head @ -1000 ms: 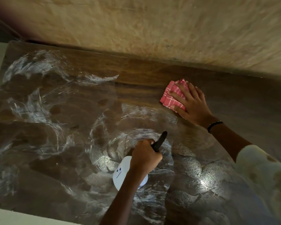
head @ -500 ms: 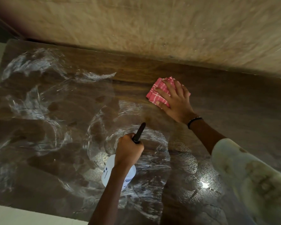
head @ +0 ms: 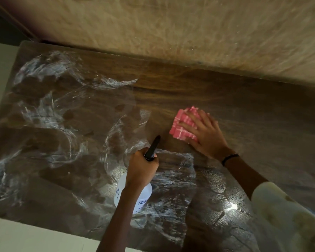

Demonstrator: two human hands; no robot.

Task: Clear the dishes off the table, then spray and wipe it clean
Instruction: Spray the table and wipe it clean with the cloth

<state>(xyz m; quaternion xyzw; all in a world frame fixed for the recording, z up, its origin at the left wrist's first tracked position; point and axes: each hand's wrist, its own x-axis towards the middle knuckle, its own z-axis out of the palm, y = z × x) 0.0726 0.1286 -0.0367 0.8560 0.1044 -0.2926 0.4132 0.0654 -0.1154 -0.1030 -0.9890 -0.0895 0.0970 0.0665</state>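
Observation:
The dark wooden table (head: 244, 99) fills the view, with white wet streaks across its left and middle. My left hand (head: 142, 169) grips the neck of a white spray bottle (head: 144, 196), whose black nozzle (head: 153, 147) points toward the far side. Right of the nozzle, my right hand (head: 205, 137) lies flat with spread fingers, pressing a folded pink checked cloth (head: 183, 124) onto the tabletop. No dishes are visible on the table.
A rough beige wall (head: 171, 33) runs along the table's far edge. Pale floor (head: 35, 237) shows past the near and left edges. A bright glare spot (head: 232, 207) sits on the wet surface near my right sleeve (head: 287, 217).
My right hand has slid the pink cloth nearer to me and toward the middle. My left hand with the bottle has stayed in about the same spot.

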